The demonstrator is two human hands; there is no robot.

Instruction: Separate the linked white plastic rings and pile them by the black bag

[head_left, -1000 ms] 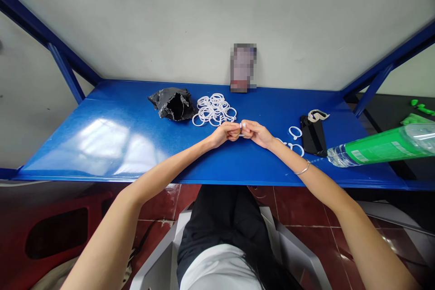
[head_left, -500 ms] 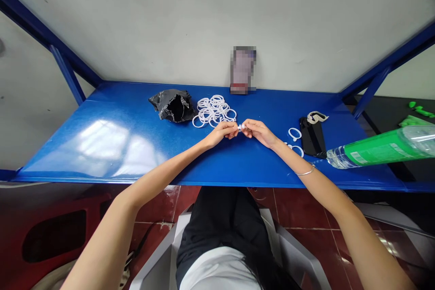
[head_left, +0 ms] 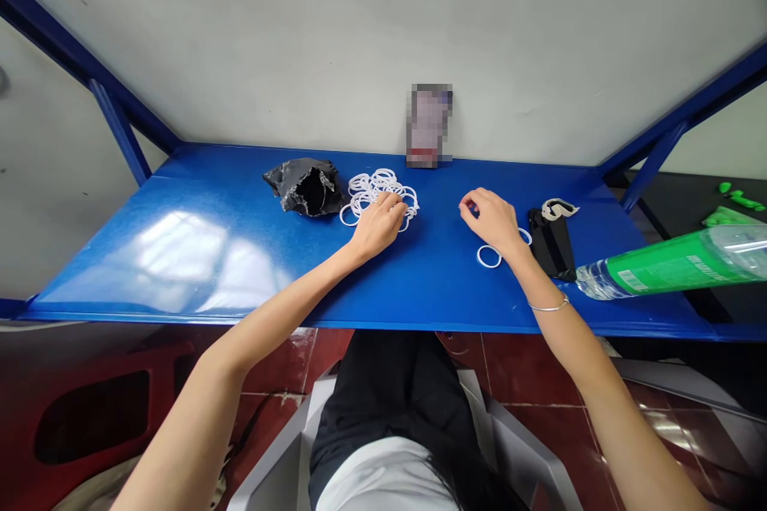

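Note:
My left hand (head_left: 380, 222) rests on a pile of white plastic rings (head_left: 379, 179), its fingers curled down and closed among them. The hand covers part of the pile, so how many rings it grips is hidden. My right hand (head_left: 490, 217) hovers to the right of the pile, fingers loosely bent, with a gap between thumb and forefinger and nothing seen in it. Just below it, a separate white ring (head_left: 489, 257) lies on the blue table (head_left: 440, 287). Another ring (head_left: 526, 236) is partly hidden behind my right wrist.
A crumpled black plastic bag (head_left: 293, 182) lies open left of the pile. To the right are a black phone (head_left: 552, 246), a whitish curved object (head_left: 559, 209) and a green-labelled bottle (head_left: 671, 262) on its side. A pixelated upright item (head_left: 427, 124) leans against the wall.
My hands were together on a small white piece and have parted. The left moved back onto the pile, the right moved right. A ring now lies lower left of my right wrist.

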